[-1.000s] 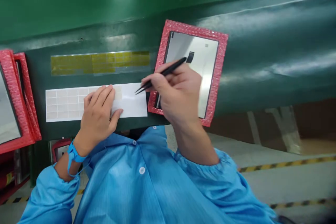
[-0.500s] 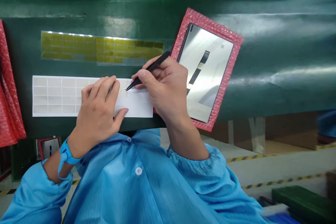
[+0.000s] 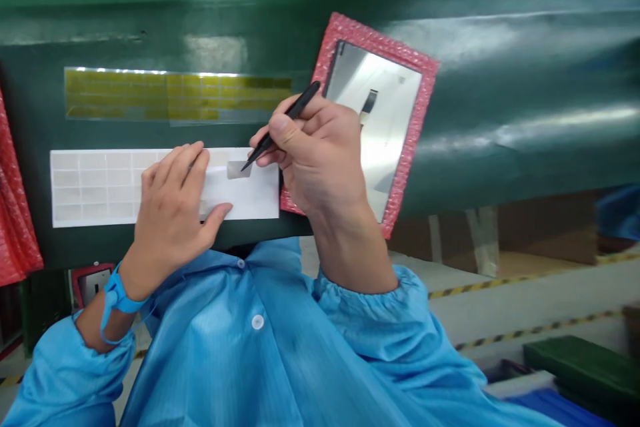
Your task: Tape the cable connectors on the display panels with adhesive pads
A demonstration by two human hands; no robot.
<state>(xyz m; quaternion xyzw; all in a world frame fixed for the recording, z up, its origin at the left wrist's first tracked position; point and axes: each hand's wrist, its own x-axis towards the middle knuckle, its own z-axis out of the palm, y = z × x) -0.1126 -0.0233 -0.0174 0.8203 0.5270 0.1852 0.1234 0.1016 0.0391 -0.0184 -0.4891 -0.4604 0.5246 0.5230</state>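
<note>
My left hand [image 3: 175, 203] lies flat on a white sticker sheet [image 3: 255, 201], fingers stretched out and thumb apart. Rows of pale rectangular labels show on the sheet's left part; my palm hides some of them. In my right hand [image 3: 327, 160] is a pair of black tweezers [image 3: 304, 101], pinched between thumb and fingers and pointing down to the left. At their tips a small greyish sticker [image 3: 235, 172] hangs over the sheet's right part, looking peeled off its backing. Just right of that hand, a silvery flat panel [image 3: 395, 120] lies partly hidden behind it.
Red bubble wrap [image 3: 425, 97] lies under the panel. Behind the sheet runs a clear strip with yellow film pieces [image 3: 150, 93]. More red wrap [image 3: 15, 213] is at the far left. The green table's front edge passes close to my body.
The tweezers have lifted the sticker, which now shows whole at their tips. The view has shifted slightly; my left hand stays on the sheet.
</note>
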